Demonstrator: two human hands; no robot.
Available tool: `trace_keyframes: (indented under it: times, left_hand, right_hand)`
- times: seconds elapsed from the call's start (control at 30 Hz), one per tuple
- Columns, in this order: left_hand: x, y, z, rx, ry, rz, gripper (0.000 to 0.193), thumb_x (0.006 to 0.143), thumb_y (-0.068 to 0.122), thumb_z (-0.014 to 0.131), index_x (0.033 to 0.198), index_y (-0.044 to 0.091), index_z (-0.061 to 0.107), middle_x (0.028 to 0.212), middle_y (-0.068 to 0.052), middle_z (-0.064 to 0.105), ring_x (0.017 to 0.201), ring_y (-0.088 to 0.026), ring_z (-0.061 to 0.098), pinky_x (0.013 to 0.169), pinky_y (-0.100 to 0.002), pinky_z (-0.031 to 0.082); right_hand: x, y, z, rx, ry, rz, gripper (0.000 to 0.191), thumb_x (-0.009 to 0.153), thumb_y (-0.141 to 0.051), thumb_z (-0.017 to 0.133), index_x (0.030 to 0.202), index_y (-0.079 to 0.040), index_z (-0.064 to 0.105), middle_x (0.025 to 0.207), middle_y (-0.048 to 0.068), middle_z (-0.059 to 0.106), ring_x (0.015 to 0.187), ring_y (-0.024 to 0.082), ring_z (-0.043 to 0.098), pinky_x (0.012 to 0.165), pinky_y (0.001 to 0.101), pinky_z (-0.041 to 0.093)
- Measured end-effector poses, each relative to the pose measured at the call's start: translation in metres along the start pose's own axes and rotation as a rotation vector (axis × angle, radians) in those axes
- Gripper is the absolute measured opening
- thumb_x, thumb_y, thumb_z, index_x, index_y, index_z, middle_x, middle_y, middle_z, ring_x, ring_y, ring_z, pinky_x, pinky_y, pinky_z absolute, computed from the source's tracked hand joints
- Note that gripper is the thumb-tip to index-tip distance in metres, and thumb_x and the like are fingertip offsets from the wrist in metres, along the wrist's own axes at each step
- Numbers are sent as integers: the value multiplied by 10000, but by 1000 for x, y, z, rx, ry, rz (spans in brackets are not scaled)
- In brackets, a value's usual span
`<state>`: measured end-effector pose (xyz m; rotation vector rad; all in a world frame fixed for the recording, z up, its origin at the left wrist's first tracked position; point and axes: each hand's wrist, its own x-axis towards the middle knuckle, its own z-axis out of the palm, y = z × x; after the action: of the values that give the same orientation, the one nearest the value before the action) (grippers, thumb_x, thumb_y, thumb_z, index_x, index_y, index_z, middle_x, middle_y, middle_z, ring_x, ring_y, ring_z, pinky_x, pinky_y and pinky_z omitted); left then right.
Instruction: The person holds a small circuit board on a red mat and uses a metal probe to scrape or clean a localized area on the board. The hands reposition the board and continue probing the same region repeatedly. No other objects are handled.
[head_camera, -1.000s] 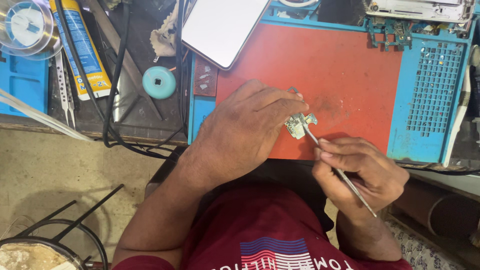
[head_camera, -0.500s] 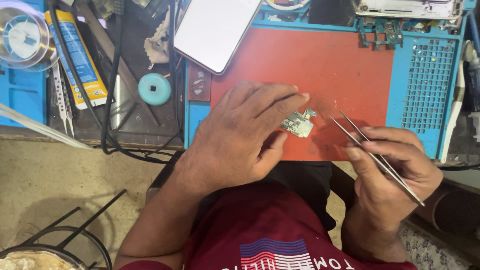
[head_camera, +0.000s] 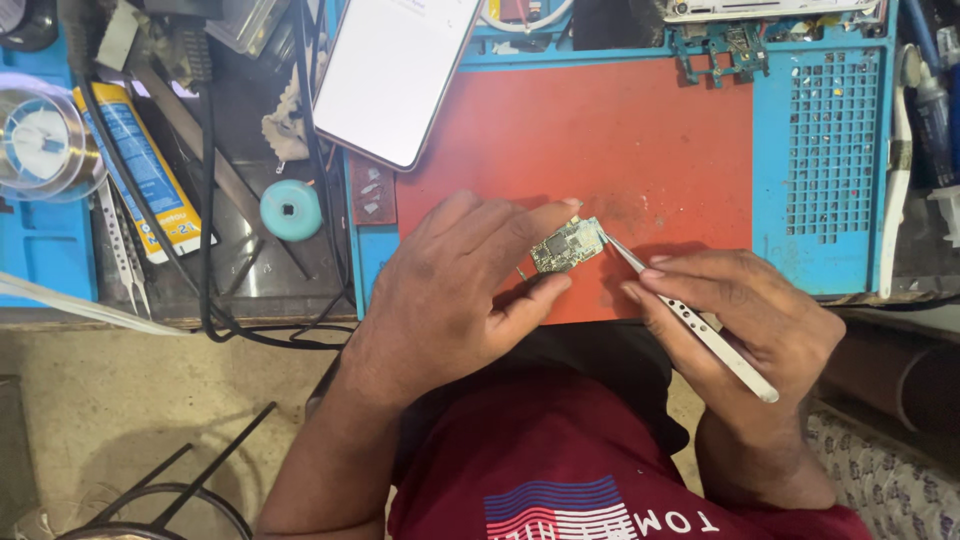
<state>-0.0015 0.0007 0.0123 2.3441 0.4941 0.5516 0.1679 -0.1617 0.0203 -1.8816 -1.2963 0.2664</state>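
A small green circuit board (head_camera: 567, 244) rests at the front edge of the red work mat (head_camera: 600, 140). My left hand (head_camera: 455, 290) pinches the board between thumb and fingers and holds it down. Metal tweezers (head_camera: 690, 322) are gripped in my right hand (head_camera: 745, 320). Their tips touch the board's right end.
A phone (head_camera: 395, 75) lies face up at the mat's far left corner. The blue tray (head_camera: 830, 150) frames the mat, with a perforated grid at the right. Left of it lie a teal round spool (head_camera: 291, 209), a tube (head_camera: 145, 170), spare tweezers (head_camera: 118, 245), black cables (head_camera: 205, 200) and a wire reel (head_camera: 40, 140).
My right hand swung the tweezers away from the board to the right, then brought them back so the tips touch it again. My left hand stayed on the board.
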Motion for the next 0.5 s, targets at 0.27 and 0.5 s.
trace_keyframes:
  times: [0.27,0.5]
  left_hand:
    - [-2,0,2,4,28,-7,465,915,239,820,1327,133,633,902,-18,631,826,-226,568,755,-382,493]
    - [-1,2,3,17,33,6,488,901,217,824,1336,114,630,950,-39,659,819,-242,581,758,-391,494]
  right_hand:
    - [16,5,-1,-4,-22,-122,214,841,-9,862,1016,13,740,997,148,762,981,236,776,770,274,629]
    - [22,6,2,89,-51,-144,188,800,9,827,915,29,680,955,152,751,893,249,769,720,299,629]
